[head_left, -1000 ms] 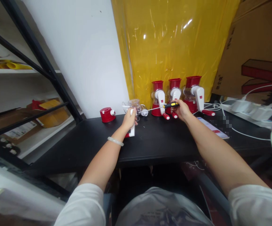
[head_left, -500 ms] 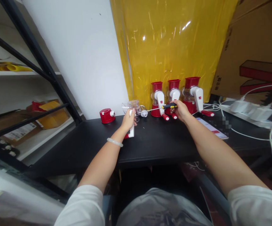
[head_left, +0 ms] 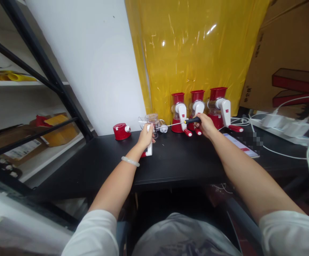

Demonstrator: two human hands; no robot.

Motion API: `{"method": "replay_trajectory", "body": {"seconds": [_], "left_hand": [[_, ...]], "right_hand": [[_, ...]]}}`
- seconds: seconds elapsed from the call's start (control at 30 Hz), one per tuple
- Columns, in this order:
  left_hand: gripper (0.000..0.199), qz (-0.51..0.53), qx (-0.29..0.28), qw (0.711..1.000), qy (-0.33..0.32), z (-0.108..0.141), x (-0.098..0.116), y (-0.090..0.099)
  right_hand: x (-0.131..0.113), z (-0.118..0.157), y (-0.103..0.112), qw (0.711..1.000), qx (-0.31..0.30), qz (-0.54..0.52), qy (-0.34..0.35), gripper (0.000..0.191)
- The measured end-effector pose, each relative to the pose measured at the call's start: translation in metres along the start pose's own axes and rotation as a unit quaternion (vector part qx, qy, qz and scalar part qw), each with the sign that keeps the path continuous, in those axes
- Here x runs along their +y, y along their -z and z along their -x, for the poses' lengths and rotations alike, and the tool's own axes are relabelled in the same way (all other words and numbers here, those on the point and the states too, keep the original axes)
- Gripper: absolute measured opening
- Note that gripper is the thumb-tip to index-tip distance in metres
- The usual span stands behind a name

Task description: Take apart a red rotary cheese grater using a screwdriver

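Observation:
My left hand is closed around a white crank handle with a red grip at its lower end. In my right hand is the dark handle of a screwdriver; its long shaft points left, and its tip reaches the crank beside my left fingers. Just behind my left hand stands a clear plastic housing, with a white knob-like part to its right. A red base with a white knob sits further left on the black table.
Three red and white crank graters stand at the back, close behind my right hand. A phone lies right of it, near a white power strip and cables. A yellow sheet hangs behind; a shelf rack is at left.
The screwdriver handle has turned about its axis in my right hand, showing less yellow now. My left hand and the crank are in the same place.

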State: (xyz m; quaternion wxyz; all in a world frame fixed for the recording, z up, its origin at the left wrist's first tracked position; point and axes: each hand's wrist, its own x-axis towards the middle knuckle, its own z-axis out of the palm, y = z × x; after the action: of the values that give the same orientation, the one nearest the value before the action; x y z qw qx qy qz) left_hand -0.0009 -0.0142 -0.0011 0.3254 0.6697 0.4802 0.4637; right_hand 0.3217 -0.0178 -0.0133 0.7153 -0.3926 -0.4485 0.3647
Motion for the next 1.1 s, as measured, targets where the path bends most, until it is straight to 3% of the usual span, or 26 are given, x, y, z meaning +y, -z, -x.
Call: {"method": "replay_trajectory", "body": {"seconds": [0.27, 0.5, 0.8, 1.1], "left_hand": [[0.028, 0.0, -0.011, 1.0, -0.011, 0.0, -0.001, -0.001], [0.029, 0.002, -0.002, 1.0, -0.007, -0.001, -0.002, 0.0], [0.029, -0.006, -0.012, 1.0, -0.019, -0.001, -0.004, -0.002], [0.029, -0.006, -0.008, 1.0, -0.012, 0.0, -0.002, -0.001]], "right_hand": [[-0.008, 0.002, -0.004, 0.997, 0.048, -0.052, -0.037, 0.025], [0.001, 0.001, 0.0, 1.0, 0.019, 0.022, 0.002, 0.045], [-0.006, 0.0, -0.003, 0.994, 0.045, -0.098, -0.034, 0.019], [0.0, 0.0, 0.0, 0.999, 0.018, -0.038, -0.006, 0.042]]}}
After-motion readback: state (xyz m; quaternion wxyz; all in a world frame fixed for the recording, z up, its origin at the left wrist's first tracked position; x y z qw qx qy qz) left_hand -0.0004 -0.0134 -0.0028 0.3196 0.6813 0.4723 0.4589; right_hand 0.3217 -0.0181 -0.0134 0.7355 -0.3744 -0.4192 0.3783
